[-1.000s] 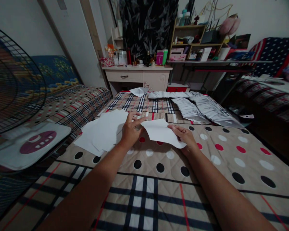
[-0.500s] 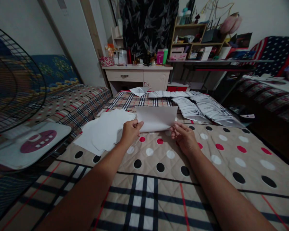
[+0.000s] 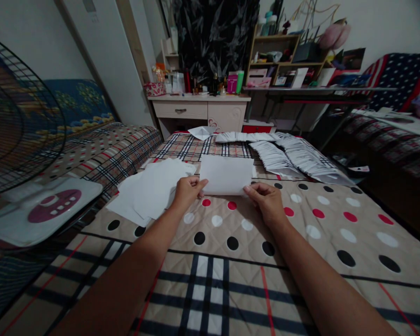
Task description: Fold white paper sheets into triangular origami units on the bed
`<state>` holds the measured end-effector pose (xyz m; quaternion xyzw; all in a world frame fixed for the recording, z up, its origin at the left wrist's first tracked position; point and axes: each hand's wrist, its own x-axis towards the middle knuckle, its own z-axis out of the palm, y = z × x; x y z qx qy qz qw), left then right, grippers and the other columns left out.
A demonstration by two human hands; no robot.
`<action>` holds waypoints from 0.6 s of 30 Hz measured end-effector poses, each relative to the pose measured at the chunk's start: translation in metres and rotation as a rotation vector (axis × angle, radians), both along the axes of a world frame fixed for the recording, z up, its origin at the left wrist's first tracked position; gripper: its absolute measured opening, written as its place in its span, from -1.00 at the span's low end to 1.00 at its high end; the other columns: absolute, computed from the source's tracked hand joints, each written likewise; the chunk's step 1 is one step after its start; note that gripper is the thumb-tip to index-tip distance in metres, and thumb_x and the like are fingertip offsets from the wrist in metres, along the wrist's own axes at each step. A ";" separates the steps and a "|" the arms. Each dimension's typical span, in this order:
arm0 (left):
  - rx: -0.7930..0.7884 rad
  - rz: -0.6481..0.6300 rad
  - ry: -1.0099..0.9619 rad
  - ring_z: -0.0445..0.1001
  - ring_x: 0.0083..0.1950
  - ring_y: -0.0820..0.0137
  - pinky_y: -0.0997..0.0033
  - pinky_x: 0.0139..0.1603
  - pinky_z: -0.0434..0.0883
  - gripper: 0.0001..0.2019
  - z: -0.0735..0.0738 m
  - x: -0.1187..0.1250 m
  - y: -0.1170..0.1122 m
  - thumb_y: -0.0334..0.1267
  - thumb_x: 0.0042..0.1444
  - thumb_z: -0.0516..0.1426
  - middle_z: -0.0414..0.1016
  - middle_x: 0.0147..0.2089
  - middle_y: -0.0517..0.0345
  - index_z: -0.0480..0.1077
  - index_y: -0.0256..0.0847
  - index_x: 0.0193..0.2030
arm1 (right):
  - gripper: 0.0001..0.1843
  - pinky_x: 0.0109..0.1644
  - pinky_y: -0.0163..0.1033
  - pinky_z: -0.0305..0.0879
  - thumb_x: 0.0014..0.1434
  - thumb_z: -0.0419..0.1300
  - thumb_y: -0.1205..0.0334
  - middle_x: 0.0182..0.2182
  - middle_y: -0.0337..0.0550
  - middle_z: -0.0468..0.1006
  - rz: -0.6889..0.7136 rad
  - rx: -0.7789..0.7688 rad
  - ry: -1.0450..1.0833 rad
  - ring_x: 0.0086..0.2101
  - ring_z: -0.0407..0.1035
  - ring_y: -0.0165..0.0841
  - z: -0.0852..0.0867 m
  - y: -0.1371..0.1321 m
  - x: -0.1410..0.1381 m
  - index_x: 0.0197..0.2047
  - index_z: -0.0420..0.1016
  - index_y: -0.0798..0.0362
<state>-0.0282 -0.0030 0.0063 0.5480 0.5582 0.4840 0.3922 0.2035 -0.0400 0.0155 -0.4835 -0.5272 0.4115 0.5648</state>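
Observation:
A white sheet of paper (image 3: 227,174) is held up just above the bed, its broad face towards me. My left hand (image 3: 189,189) pinches its lower left corner, thumb in front and fingers behind. At the lower right corner my right hand (image 3: 266,198) grips it the same way, the fingers partly hidden behind the paper. Left of the sheet lies a loose, uneven pile of white paper (image 3: 154,186), close beside my left hand. Beyond to the right are rows of folded white papers (image 3: 280,161), overlapping one another.
A dotted and checked quilt (image 3: 217,261) covers the bed. One folded paper (image 3: 202,132) lies near the far edge. A fan (image 3: 24,121) with a white base stands at the left. Behind the bed are a white dresser (image 3: 182,109) and a shelf (image 3: 278,39) with small items.
The paper's top edge has tilted, and its face now looks brighter and flatter. My right hand has moved slightly left and closed its thumb over the lower right corner.

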 end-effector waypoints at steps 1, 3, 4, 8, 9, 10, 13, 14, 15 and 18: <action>-0.013 0.004 -0.019 0.30 -0.71 0.54 0.60 -0.70 0.19 -0.66 -0.001 0.000 0.001 0.00 -0.06 0.25 0.38 -0.69 0.22 0.36 -0.27 -0.54 | -0.69 -0.56 -0.33 0.00 -0.01 0.36 0.02 -0.69 -0.32 0.29 -0.009 0.022 -0.021 -0.63 0.08 -0.49 -0.001 0.001 0.000 -0.54 0.47 0.07; -0.032 0.011 -0.058 0.37 -0.66 0.50 0.56 -0.64 0.30 -0.65 -0.004 -0.001 0.004 0.00 -0.11 0.28 0.43 -0.65 0.17 0.39 -0.28 -0.53 | -0.71 -0.48 -0.32 0.12 -0.02 0.37 0.04 -0.60 -0.27 0.37 -0.035 0.091 -0.063 -0.55 0.19 -0.44 -0.005 0.004 -0.001 -0.53 0.46 0.06; -0.029 0.009 -0.073 0.41 -0.63 0.47 0.54 -0.59 0.35 -0.65 -0.005 -0.001 0.005 0.00 -0.15 0.31 0.45 -0.63 0.15 0.40 -0.28 -0.53 | -0.74 -0.43 -0.31 0.18 -0.04 0.38 0.06 -0.53 -0.24 0.42 -0.049 0.130 -0.076 -0.50 0.25 -0.42 -0.007 0.005 -0.001 -0.50 0.48 0.05; 0.057 -0.038 -0.123 0.53 -0.42 0.37 0.43 -0.37 0.46 -0.61 -0.008 0.000 0.008 -0.05 -0.32 0.39 0.57 -0.43 0.08 0.50 -0.30 -0.41 | -0.83 -0.25 -0.23 0.30 0.02 0.34 0.11 -0.25 -0.15 0.53 -0.057 0.243 -0.105 -0.29 0.39 -0.31 -0.009 0.008 -0.002 -0.33 0.59 -0.01; 0.077 -0.049 -0.132 0.53 -0.37 0.35 0.41 -0.33 0.47 -0.59 -0.007 0.000 0.008 -0.07 -0.34 0.40 0.59 -0.39 0.07 0.52 -0.30 -0.37 | -0.85 -0.20 -0.21 0.31 0.06 0.31 0.12 -0.22 -0.13 0.54 -0.054 0.263 -0.117 -0.24 0.40 -0.28 -0.008 0.008 -0.002 -0.31 0.61 -0.02; 0.095 -0.060 -0.135 0.54 -0.35 0.34 0.39 -0.30 0.47 -0.59 -0.006 0.000 0.008 -0.09 -0.35 0.40 0.60 -0.35 0.07 0.53 -0.30 -0.35 | -0.87 -0.15 -0.18 0.31 0.09 0.29 0.14 -0.21 -0.11 0.55 -0.048 0.283 -0.131 -0.20 0.41 -0.26 -0.008 0.007 -0.002 -0.31 0.62 -0.02; 0.178 -0.097 -0.080 0.54 -0.28 0.31 0.36 -0.21 0.47 -0.70 -0.004 -0.001 0.007 -0.15 -0.29 0.38 0.60 -0.32 0.06 0.55 -0.28 -0.40 | -0.88 0.00 -0.12 0.30 0.11 0.26 0.20 -0.18 -0.10 0.57 -0.044 0.346 -0.160 -0.11 0.43 -0.23 -0.006 0.007 0.000 -0.31 0.64 -0.05; 0.214 -0.120 -0.051 0.55 -0.25 0.30 0.35 -0.16 0.47 -0.74 -0.003 -0.002 0.007 -0.17 -0.25 0.36 0.61 -0.30 0.05 0.56 -0.27 -0.41 | -0.88 0.05 -0.11 0.29 0.11 0.26 0.22 -0.17 -0.11 0.57 -0.040 0.359 -0.167 -0.09 0.43 -0.23 -0.007 0.008 0.001 -0.30 0.64 -0.06; 0.250 -0.135 -0.027 0.55 -0.21 0.29 0.34 -0.11 0.46 -0.78 -0.003 -0.003 0.007 -0.19 -0.21 0.34 0.61 -0.28 0.04 0.57 -0.26 -0.40 | -0.88 0.07 -0.11 0.27 0.11 0.26 0.23 -0.16 -0.11 0.58 -0.036 0.361 -0.171 -0.07 0.43 -0.23 -0.007 0.008 0.001 -0.29 0.65 -0.06; 0.300 -0.162 0.024 0.55 -0.18 0.29 0.33 -0.05 0.45 -0.82 -0.004 -0.004 0.005 -0.20 -0.12 0.30 0.61 -0.26 0.04 0.59 -0.25 -0.38 | -0.88 0.04 -0.13 0.27 0.11 0.26 0.20 -0.18 -0.11 0.58 -0.004 0.296 -0.185 -0.11 0.43 -0.23 -0.010 0.010 0.001 -0.32 0.64 -0.02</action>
